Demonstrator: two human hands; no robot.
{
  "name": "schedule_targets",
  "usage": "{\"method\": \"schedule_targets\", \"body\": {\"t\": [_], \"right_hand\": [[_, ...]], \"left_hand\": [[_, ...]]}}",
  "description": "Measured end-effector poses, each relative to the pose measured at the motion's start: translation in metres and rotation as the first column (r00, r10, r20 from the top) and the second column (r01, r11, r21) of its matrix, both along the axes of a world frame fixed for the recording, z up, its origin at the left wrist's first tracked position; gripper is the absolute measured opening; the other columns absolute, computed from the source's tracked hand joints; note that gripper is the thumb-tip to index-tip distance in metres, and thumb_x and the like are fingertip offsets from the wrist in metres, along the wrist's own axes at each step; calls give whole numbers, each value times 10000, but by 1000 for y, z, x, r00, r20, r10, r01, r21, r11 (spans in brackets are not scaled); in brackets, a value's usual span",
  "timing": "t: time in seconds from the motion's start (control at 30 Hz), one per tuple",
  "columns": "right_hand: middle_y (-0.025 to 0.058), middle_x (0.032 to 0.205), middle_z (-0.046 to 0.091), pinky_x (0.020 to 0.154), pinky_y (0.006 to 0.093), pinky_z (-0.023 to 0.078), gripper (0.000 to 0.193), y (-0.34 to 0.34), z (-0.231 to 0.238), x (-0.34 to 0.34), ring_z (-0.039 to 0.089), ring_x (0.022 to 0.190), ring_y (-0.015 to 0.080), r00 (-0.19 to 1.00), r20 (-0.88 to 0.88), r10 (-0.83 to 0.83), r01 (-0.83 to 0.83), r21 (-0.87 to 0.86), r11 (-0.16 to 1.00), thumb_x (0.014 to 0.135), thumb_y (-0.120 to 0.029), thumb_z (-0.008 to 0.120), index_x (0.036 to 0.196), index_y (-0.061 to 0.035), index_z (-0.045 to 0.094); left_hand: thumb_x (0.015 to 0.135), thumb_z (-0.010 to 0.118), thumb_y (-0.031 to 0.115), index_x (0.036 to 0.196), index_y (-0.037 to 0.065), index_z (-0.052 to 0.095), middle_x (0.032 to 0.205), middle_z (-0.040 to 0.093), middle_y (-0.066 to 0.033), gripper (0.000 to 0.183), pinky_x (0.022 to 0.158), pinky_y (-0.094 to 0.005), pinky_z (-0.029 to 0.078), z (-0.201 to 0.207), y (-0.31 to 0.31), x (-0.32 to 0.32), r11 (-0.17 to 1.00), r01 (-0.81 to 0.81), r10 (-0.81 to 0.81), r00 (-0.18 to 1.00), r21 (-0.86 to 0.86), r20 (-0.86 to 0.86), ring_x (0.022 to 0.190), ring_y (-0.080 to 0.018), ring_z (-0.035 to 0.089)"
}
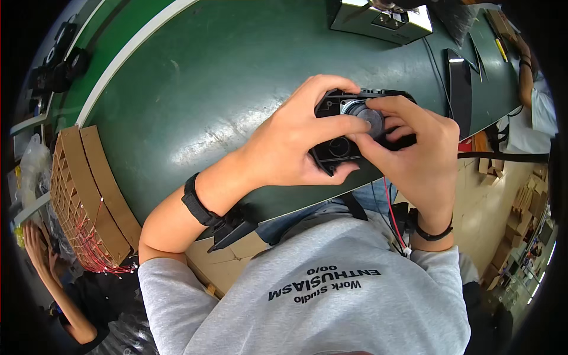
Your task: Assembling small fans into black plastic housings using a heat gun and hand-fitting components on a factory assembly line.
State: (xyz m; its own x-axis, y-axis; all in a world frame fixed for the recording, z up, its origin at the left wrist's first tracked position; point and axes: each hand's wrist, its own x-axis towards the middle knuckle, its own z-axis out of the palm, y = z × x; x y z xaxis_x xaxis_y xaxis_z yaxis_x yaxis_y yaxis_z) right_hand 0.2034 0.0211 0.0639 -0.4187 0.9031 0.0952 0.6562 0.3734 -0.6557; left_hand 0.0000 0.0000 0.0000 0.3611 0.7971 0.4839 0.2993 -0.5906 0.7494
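A black plastic housing (338,149) is held above the near edge of the green table. My left hand (287,133) is closed round its left side, fingers over the far edge and thumb laid across the top. In the housing sits a round grey speaker (371,120) with a shiny metal rim. My right hand (429,139) pinches the speaker from the right, its thumb and forefinger at the round part. The other right fingers curl beneath and are partly hidden. Red and black wires (389,204) hang down below the housing toward my lap.
A metal box-shaped device (381,26) stands at the table's far side, near a long black strip (459,89). At left, a divided cardboard box (89,183) carries a bundle of red wires (94,245). Another person's hand (36,248) shows far left, another person's arm (525,80) far right.
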Motion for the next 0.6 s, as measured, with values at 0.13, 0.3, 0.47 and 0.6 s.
{"method": "schedule_targets", "body": {"t": [0.13, 0.3, 0.47, 0.6], "right_hand": [[126, 872, 732, 685, 276, 587, 375, 3, 7, 5, 725, 781, 202, 998, -48, 30, -33, -62, 998, 709, -74, 851, 1058, -11, 728], [98, 1057, 710, 754, 235, 486, 238, 21, 56, 34, 640, 881, 116, 950, -300, -92, 122, 85, 989, 960, -133, 636, 1136, 22, 678], [104, 921, 659, 706, 298, 497, 330, 50, 58, 6, 587, 741, 151, 794, -608, 26, 197, 297, 934, 987, -182, 580, 1245, 25, 582], [93, 871, 614, 705, 315, 541, 379, 56, 67, -11, 602, 729, 163, 679, -702, 213, 33, 320, 947, 979, -196, 594, 1294, -1, 513]], "left_hand": [[550, 856, 118, 1085, 117, 735, 1318, 547, -181, 548, 952, -440, 541, 1, -3, 1, 999, -15, 17, 999, 35, -38, 1144, -365, 605], [557, 822, 89, 1069, 94, 718, 1343, 559, -181, 522, 1021, -486, 485, 11, -2, 5, 993, 12, -6, 999, 120, -46, 1230, -399, 558], [594, 778, 86, 1047, 63, 696, 1284, 640, -79, 461, 1030, -484, 438, 9, -6, 3, 975, 43, 15, 966, 219, -257, 1328, -370, 506], [628, 764, 120, 1052, 72, 705, 1261, 654, -46, 431, 1009, -479, 438, 7, -6, 4, 967, 47, 37, 948, 252, -317, 1337, -330, 508]]}}
